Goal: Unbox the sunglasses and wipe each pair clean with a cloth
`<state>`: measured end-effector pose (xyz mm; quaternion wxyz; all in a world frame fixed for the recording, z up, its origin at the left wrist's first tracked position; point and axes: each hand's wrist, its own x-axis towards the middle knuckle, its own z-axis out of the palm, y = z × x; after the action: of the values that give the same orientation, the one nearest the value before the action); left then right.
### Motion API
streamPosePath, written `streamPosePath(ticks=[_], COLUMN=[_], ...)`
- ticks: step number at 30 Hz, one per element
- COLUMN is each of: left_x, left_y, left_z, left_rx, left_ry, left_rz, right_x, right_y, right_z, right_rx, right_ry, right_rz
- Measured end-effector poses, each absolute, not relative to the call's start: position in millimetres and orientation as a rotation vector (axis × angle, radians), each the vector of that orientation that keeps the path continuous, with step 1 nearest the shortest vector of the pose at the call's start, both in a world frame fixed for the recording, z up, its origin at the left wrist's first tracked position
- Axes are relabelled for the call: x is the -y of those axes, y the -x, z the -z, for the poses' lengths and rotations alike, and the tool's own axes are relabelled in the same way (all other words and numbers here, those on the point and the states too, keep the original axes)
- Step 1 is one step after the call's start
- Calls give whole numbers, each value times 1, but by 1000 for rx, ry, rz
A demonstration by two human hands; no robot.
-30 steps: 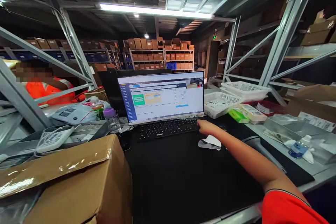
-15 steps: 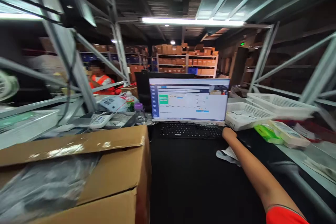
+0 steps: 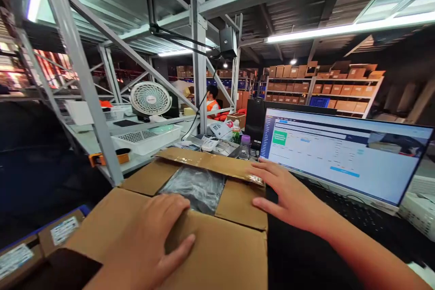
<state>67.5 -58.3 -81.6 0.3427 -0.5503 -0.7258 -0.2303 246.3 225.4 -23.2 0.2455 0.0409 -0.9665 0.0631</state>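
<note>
A brown cardboard box [image 3: 234, 244] fills the near middle, its top flaps partly parted. In the gap between them shows a grey, clear-looking plastic wrapping [image 3: 195, 188]; what lies under it is hidden. My left hand [image 3: 156, 226] rests on the near flap, fingers bent towards the flap's edge and thumb spread apart. At the right corner of the taped far flap [image 3: 204, 161] is my right hand [image 3: 285, 195], fingers apart, fingertips touching or just over the cardboard.
Right of the box stands a lit monitor [image 3: 312, 154] with a black keyboard [image 3: 353, 213] below it. Behind the box are a purple-capped bottle [image 3: 244, 147], a white basket [image 3: 146, 138] and a fan [image 3: 151, 99]. A metal post [image 3: 91, 99] rises at left. A person in orange [image 3: 212, 105] sits farther back.
My view has turned left towards the box. My right hand has left the keyboard's right end for the box's far flap, and my left hand has come into view on the near flap.
</note>
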Motion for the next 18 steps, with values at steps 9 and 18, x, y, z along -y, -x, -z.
streamPosePath(ticks=[9,18], left_x=[46,22], left_y=[-59,-44], left_z=[101,116], left_rx=[1527,1316], left_ry=[1333,1167], left_rz=[620,727], right_x=[-291,-326], right_y=[-146,-93], right_z=[-17,23], right_rx=[2390,2615], right_ry=[201,435], right_rz=[-372,-949])
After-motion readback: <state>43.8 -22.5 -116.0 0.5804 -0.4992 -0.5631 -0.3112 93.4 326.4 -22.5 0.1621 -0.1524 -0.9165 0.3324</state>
